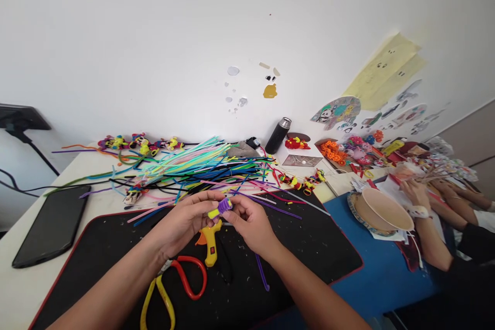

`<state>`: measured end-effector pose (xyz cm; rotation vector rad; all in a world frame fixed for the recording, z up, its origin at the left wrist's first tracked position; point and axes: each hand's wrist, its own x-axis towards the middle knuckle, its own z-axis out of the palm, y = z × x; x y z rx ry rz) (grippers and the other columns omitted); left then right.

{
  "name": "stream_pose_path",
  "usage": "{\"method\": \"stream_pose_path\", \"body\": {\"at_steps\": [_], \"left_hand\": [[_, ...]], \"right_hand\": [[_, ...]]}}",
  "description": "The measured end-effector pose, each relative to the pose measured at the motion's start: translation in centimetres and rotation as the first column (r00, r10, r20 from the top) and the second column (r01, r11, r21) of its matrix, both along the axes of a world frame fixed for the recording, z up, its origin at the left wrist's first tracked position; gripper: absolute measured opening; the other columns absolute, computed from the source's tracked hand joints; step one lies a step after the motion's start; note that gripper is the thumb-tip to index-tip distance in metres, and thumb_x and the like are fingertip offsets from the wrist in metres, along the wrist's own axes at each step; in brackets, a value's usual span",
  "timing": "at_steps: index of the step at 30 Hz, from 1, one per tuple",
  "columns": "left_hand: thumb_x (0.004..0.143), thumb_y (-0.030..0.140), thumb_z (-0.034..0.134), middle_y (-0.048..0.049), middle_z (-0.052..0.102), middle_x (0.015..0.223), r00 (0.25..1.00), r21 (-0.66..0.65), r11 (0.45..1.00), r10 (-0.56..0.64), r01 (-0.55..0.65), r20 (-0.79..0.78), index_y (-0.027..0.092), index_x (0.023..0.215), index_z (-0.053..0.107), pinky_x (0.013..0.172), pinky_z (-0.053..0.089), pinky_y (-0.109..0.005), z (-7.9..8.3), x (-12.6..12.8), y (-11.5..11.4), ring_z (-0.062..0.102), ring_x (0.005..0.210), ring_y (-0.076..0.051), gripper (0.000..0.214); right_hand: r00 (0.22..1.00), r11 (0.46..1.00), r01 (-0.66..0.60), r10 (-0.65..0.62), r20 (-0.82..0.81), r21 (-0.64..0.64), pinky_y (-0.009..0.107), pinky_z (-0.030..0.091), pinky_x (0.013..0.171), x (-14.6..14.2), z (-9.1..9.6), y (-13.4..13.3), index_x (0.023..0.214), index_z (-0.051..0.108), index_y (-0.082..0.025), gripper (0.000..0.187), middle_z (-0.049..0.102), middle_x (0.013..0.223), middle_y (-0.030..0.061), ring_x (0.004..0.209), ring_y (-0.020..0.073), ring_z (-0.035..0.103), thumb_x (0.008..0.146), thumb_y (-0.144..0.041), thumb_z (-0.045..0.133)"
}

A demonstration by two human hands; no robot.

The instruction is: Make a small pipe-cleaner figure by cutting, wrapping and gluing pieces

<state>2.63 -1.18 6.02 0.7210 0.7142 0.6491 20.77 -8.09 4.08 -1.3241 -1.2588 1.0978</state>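
Note:
Between my two hands is a small purple and yellow-green coil of pipe cleaner [223,208], held above the black mat [116,247]. My left hand [195,216] pinches its yellow-green end. On the other side, the fingers of my right hand [249,221] close on the purple windings. Just below lies a yellow glue gun [211,247] with an orange trigger, partly covered by my hands. Scissors with one red and one yellow handle [189,277] lie under my left forearm, their blades hidden. A loose purple pipe cleaner [262,272] rests near my right wrist.
Behind the mat spreads a big pile of coloured pipe cleaners [193,165]. Small finished figures [143,143] lie along the wall. A black tablet [52,227] is at left, a dark flask [277,135] at back. Right, a co-worker's hand [415,193] is near a round bowl [386,209].

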Motion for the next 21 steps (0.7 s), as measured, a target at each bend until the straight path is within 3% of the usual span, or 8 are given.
{"method": "stream_pose_path", "body": {"at_steps": [5,15,21], "left_hand": [[0.072,0.025,0.094,-0.0065,0.076,0.087,0.998,-0.014,0.998,-0.056,0.057,0.027,0.016,0.101,0.083,0.062,0.05,-0.025,-0.23,-0.04,0.02,0.066,0.069,-0.016,0.032],[0.076,0.031,0.089,-0.0057,0.076,0.077,0.988,0.002,0.988,-0.155,0.155,0.024,0.017,0.101,0.081,0.062,0.048,-0.027,-0.57,0.05,0.22,0.068,0.065,-0.018,0.03],[0.077,0.04,0.089,-0.0041,0.074,0.072,0.99,0.084,0.987,-0.134,0.138,-0.049,0.018,0.098,0.08,0.058,0.044,-0.026,-0.3,0.13,0.02,0.066,0.063,-0.018,0.031]], "right_hand": [[0.996,0.996,-0.086,0.085,-0.034,-0.014,0.026,0.029,0.053,0.18,0.09,-0.28,0.105,0.074,-0.018,0.037,0.047,0.062,-0.0068,0.054,0.0113,0.04,0.092,-0.052,0.075],[0.987,0.996,-0.069,0.059,-0.148,-0.064,0.024,0.027,0.045,-0.01,-0.06,-0.26,0.096,0.072,-0.018,0.043,0.066,0.072,-0.0002,0.047,0.0082,0.039,0.087,-0.059,0.077],[0.961,0.994,-0.067,0.041,-0.275,-0.088,0.022,0.023,0.04,-0.18,-0.15,-0.07,0.094,0.071,-0.018,0.046,0.066,0.07,-0.0014,0.042,0.0053,0.034,0.083,-0.061,0.081]]}}
